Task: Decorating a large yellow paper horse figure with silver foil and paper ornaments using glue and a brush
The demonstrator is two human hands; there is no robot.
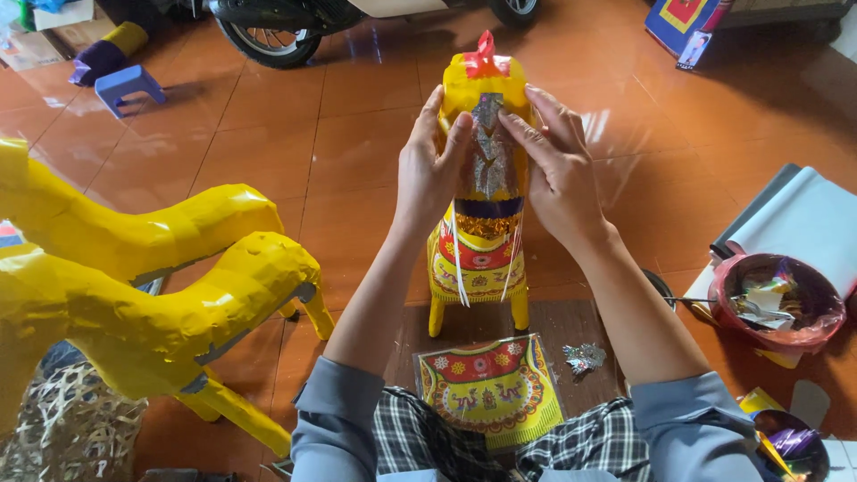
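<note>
A yellow paper horse figure (478,268) stands upright on the floor in front of me, with a red tuft on top and a patterned red, yellow and purple cloth on its back. A silver foil strip (488,147) runs down its neck. My left hand (431,170) presses the strip's left side. My right hand (552,165) presses its right side with the fingertips. Both hands rest on the figure's neck.
Two larger plain yellow paper horses (170,277) lie at the left over a woven bamboo frame (71,428). A patterned paper sheet (491,388) and a silver foil scrap (584,357) lie near my knees. A red bowl (775,303) of scraps sits right. A scooter wheel (266,40) and blue stool (128,87) stand behind.
</note>
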